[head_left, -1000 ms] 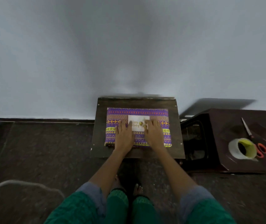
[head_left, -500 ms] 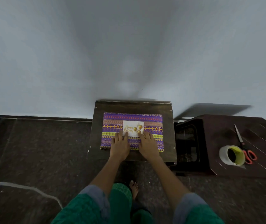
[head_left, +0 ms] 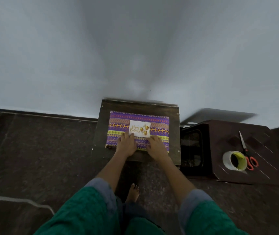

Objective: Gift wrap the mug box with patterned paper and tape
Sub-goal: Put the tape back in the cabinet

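The box wrapped in purple, orange and yellow patterned paper (head_left: 159, 122) lies flat on a small dark wooden table (head_left: 101, 133) against the wall. A white birthday card (head_left: 139, 128) with gold balloons sits on top of it. My left hand (head_left: 126, 144) and my right hand (head_left: 155, 145) rest flat on the near half of the wrapped box, fingers spread, just below the card. A roll of clear tape (head_left: 234, 160) and red-handled scissors (head_left: 247, 153) lie on a dark cabinet to the right.
The dark cabinet (head_left: 228, 133) with a glass-fronted side stands right of the table. A dark speckled floor (head_left: 33, 150) spreads left and in front. A white cable (head_left: 21, 200) curves at the lower left. My bare foot (head_left: 132, 192) is below the table.
Both hands slid back toward me off the card, which now shows fully. The camera view shifted slightly, so the table sits lower and further right in view.
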The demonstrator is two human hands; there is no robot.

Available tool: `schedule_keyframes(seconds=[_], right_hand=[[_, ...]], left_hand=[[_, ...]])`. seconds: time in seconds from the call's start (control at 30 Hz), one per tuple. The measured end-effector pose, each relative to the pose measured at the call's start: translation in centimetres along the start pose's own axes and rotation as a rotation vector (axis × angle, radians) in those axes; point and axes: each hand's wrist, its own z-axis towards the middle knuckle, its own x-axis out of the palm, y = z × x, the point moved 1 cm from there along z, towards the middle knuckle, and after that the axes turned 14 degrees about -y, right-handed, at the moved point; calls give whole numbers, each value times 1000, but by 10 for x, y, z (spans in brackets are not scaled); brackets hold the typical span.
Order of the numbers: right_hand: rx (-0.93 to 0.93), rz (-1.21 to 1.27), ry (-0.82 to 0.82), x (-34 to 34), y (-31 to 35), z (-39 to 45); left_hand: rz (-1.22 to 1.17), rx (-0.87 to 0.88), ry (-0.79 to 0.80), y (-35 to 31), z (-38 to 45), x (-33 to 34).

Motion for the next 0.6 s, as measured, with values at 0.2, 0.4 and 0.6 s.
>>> schedule_keyframes(seconds=[0.2, 0.4, 0.6], right_hand=[[127, 36, -13, -18, -5, -31], [252, 97, -176, -12, -30, -57], [434, 240, -298, 21, -57, -92]], left_hand=[[3, 15, 10, 11, -24, -25], [22, 109, -79, 23, -65, -15], [101, 161, -86, 11, -117, 47]])
